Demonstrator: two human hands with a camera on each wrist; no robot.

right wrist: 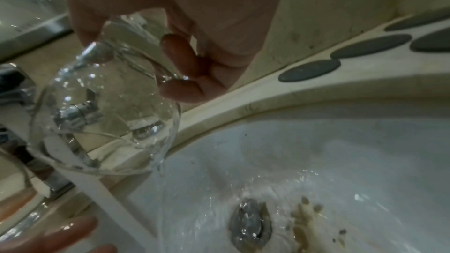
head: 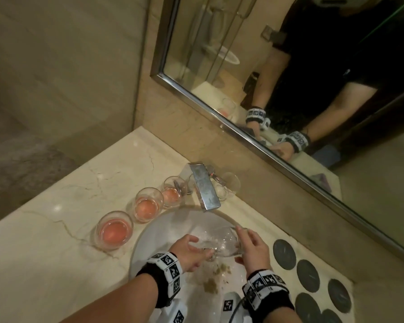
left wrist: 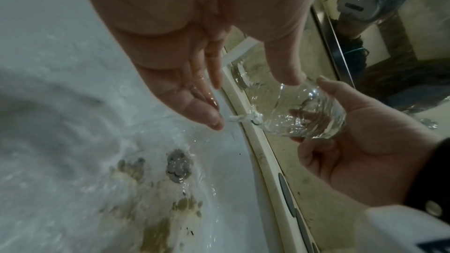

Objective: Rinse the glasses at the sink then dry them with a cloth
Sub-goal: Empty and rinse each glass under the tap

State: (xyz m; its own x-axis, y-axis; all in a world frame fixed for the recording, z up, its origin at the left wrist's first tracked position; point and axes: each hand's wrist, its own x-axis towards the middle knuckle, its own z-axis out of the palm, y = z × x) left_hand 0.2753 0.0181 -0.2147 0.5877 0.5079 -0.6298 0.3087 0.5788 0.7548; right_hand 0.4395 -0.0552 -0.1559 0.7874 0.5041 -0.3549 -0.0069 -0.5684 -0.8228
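Right hand: the right hand (head: 252,249) is wrapped round the base end of a clear glass (head: 222,243), thumb on one side and fingers (right wrist: 185,76) curled on the other, and holds it tipped on its side over the sink (head: 154,231).
Left hand: the left hand (head: 188,251) is spread and relaxed at the mouth of the glass, its wet fingers (left wrist: 207,111) just beside the rim, holding nothing.
Glass: it lies in the right hand near the right of the basin, below the tap (head: 204,188), with water spilling off its lower lip toward the drain (right wrist: 250,222).
Handling: thin, stiff and light by the look of it, and probably breakable against the hard basin. Wet, it is likely slippery, so a full wrap round the thick base looks safer than a pinch at the rim.
Sink: brownish bits (head: 211,284) lie on the white bottom near the drain.
Other glasses: three glasses with pink liquid (head: 113,230) stand in a row on the counter (head: 56,241) to the left, and at least one empty glass (head: 230,181) behind the tap.
Coasters: dark round coasters (head: 283,254) lie on the counter at the right.
Cloth: none in view.
Writing: no brand or label can be read on the glass or tap; the wristbands (head: 169,268) carry only black-and-white square patterns.
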